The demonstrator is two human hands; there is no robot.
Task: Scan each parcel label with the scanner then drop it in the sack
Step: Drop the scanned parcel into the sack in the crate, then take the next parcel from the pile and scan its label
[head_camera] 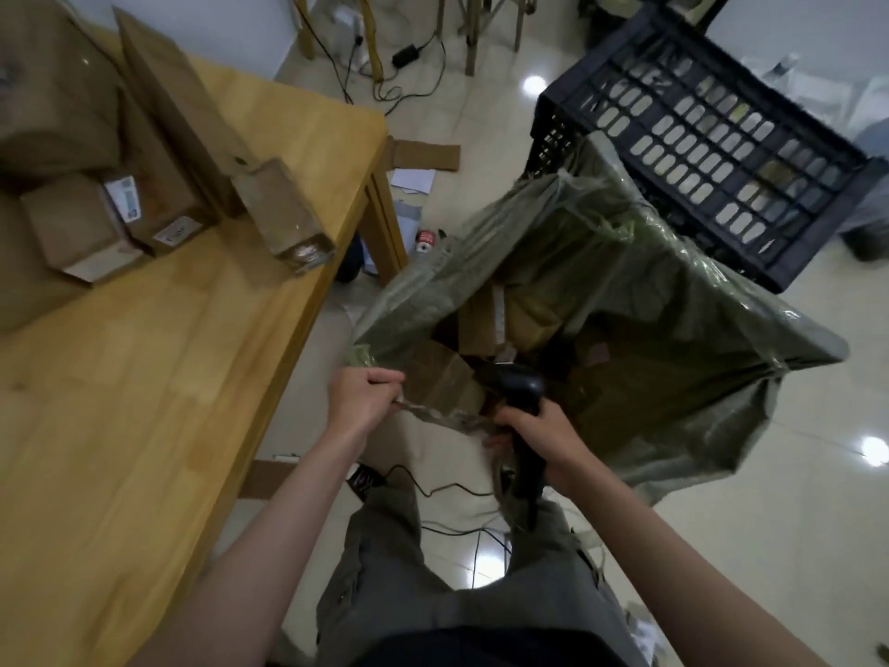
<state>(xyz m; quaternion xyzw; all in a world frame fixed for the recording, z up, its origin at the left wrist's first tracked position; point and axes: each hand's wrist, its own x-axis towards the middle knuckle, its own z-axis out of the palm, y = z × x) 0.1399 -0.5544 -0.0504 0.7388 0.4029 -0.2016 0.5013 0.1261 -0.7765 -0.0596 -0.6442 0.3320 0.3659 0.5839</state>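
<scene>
Glossy tiled floor (481,113), wooden table (168,353)

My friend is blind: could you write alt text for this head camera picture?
A person's left hand grips the rim of a green sack holding parcels, while the right hand holds a black scanner over it. More boxes sit on a wooden table at left.

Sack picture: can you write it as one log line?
left hand: grips sack rim | right hand: holds scanner | parcels: inside
</scene>
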